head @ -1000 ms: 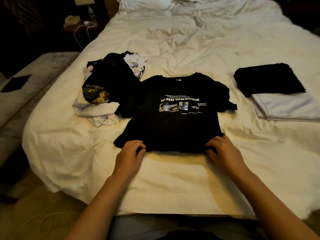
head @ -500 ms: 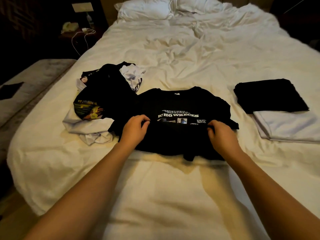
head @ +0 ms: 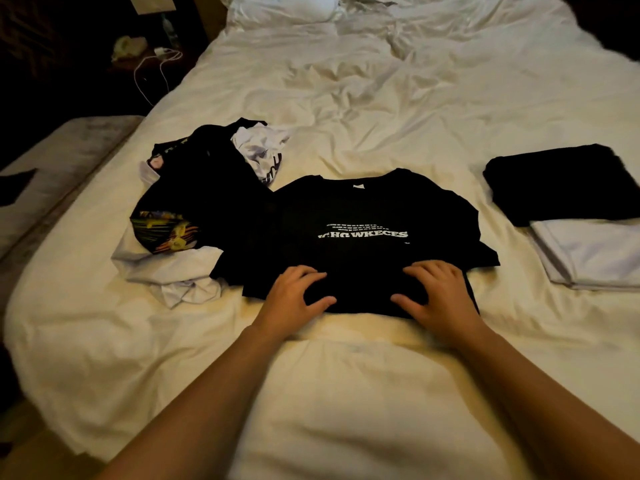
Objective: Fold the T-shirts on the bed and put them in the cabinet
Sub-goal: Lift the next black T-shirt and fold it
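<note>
A black T-shirt with white lettering (head: pixel 363 216) lies on the white bed (head: pixel 381 98), its lower part folded up over the print. My left hand (head: pixel 294 299) and my right hand (head: pixel 440 296) both rest flat on the folded lower edge, fingers spread. To the left sits a loose pile of unfolded T-shirts (head: pixel 194 216), black and white, one with a colourful print. At the right lie a folded black T-shirt (head: pixel 561 185) and a folded white T-shirt (head: pixel 592 254) just in front of it.
White pillows (head: pixel 284 8) lie at the head of the bed. A dark bedside table with a white cable (head: pixel 152 67) stands at the far left. A grey bench (head: pixel 52 174) runs along the bed's left side. No cabinet is in view.
Both hands carried the shirt's hem up over the print, let go of it, and now press flat on the fold. The pictures under the lettering are now covered.
</note>
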A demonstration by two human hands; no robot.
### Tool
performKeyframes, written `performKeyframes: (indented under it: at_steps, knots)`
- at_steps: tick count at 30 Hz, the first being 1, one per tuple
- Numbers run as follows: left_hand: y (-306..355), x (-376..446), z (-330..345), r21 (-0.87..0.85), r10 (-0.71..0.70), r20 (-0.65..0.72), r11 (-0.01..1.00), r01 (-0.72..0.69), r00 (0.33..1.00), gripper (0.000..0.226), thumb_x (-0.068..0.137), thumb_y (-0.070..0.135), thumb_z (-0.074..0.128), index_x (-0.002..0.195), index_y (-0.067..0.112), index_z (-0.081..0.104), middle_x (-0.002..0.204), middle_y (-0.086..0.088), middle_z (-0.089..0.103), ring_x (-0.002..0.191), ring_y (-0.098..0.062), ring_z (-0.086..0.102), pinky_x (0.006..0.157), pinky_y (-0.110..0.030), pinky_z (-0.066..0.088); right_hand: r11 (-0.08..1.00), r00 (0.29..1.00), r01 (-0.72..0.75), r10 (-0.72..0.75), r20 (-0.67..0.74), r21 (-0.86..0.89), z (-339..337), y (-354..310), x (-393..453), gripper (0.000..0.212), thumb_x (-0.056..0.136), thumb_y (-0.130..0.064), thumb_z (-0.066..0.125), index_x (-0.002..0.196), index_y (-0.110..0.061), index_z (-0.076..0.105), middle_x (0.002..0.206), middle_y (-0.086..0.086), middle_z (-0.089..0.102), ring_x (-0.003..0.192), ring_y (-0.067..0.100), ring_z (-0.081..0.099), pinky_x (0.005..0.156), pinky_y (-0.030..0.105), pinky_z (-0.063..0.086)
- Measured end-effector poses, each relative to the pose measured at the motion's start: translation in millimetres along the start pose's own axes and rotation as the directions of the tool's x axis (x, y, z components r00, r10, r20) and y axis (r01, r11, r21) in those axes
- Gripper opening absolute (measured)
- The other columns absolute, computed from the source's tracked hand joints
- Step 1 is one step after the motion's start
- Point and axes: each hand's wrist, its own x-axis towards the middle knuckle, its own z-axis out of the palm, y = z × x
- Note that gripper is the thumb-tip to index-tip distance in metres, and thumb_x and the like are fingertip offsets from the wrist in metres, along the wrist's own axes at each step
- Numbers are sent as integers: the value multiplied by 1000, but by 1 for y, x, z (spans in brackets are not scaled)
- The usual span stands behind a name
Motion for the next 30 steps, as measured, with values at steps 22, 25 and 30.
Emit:
performKeyframes:
  at_steps: [22, 25, 30]
  knots:
    - [0, -6, -30, 91, 130, 15, 987, -131, 991, 38, 95, 47, 52, 110, 19, 74, 107, 8, 70, 103, -9, 61, 90, -29, 51, 936, 998, 4, 19, -61, 351, -24, 6, 2, 16, 94, -13, 65, 109, -11, 72, 102, -6, 65, 99, 16, 60, 88, 31, 46]
    - [0, -6, -35, 61, 133, 53, 989, -136, 990, 34, 95, 38, 54, 112, 15, 73, 108, 6, 71, 104, -10, 60, 92, -22, 46, 905, 997, -32, 59, -51, 424, -29, 3, 2, 14, 95, -13, 63, 107, -12, 71, 99, -5, 64, 95, 14, 59, 85, 29, 45]
    - [5, -4, -40, 5, 70, -12, 998, -70, 997, 24, 101, 26, 56, 114, 11, 70, 107, 2, 69, 101, -13, 62, 90, -29, 49, 949, 999, 14, -1, -41, 316, -27, 1, 3, 29, 96, -34, 57, 111, -13, 68, 102, 0, 66, 98, 21, 59, 88, 40, 48]
